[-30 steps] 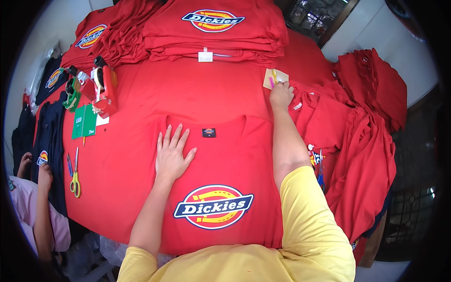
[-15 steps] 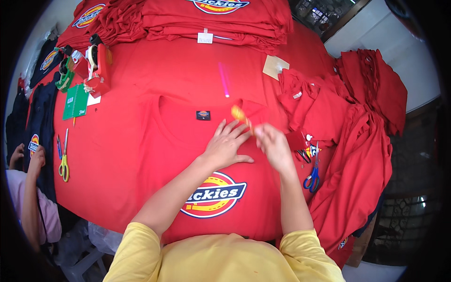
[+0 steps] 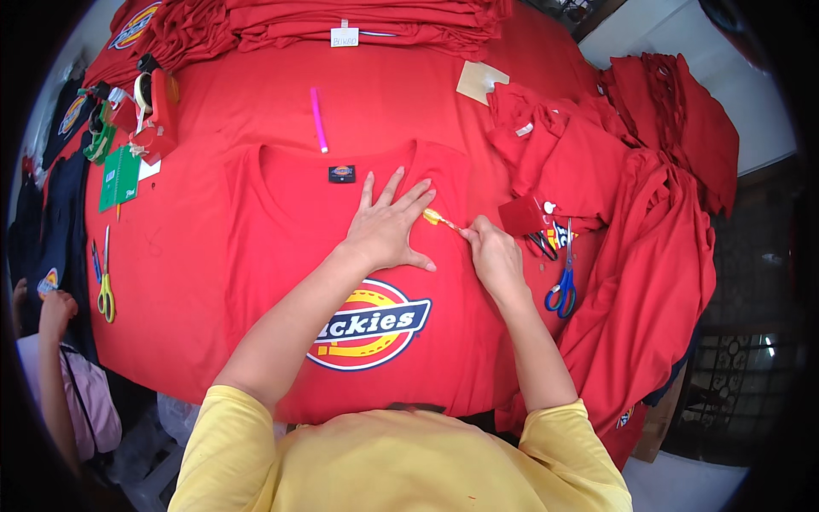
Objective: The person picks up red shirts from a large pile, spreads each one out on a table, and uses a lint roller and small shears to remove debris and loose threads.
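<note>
Resting the left hand (image 3: 386, 232) with fingers fanned on a red fabric, logo-printed shirt (image 3: 286, 239) laid flat across a red-covered table (image 3: 226, 94), and pinching a slim yellow-headed striped stick (image 3: 433, 217) in the curled right hand (image 3: 496, 256).

Left hand (image 3: 388, 230) flat, fingers spread; right hand (image 3: 495, 256) closed in pinch, fingertips apparently together, partly hidden

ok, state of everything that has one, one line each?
Red shirt: spread out, front print up
Left hand: open, palm-down on shirt
Right hand: closed on yellow-tipped tool
Yellow-tipped tool: held, over the shirt
Pink stick: lying loose
Yellow scissors: closed
Blue scissors: closed
Green notebook: shut
</note>
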A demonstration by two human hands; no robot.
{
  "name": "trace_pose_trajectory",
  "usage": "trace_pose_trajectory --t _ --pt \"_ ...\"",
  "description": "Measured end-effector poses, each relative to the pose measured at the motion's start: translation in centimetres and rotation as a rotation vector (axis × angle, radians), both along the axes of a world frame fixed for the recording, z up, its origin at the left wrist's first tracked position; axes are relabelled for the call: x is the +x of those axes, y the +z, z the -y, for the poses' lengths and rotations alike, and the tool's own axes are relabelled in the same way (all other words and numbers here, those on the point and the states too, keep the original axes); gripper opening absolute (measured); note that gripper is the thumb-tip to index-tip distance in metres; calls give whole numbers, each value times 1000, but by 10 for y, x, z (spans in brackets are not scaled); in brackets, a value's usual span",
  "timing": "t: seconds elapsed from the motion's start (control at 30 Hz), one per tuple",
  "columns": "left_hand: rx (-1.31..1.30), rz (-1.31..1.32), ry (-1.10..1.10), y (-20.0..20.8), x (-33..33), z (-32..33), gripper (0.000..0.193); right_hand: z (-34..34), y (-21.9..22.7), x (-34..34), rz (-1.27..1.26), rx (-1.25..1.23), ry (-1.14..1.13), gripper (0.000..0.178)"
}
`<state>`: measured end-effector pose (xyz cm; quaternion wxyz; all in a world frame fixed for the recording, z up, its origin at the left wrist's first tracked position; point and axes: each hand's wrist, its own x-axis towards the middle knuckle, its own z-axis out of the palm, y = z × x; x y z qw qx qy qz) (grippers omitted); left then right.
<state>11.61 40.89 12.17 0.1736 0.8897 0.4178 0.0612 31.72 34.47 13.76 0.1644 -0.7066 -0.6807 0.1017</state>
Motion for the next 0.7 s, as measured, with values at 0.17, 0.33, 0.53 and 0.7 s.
trace_pose_trajectory --t 0.17,0.33,0.53,0.7 --pt "11 -23 -7 -6 -1 -3 125 6 10 8 12 -134 134 23" --pt "-12 -41 -22 0 -1 -1 126 -3 17 0 73 -129 97 25" --pt "2 -35 -21 -3 -2 -2 127 -11 6 -1 75 -57 28 25" --pt "-10 -59 -14 -2 -3 -2 127 4 9 13 15 -159 169 24"
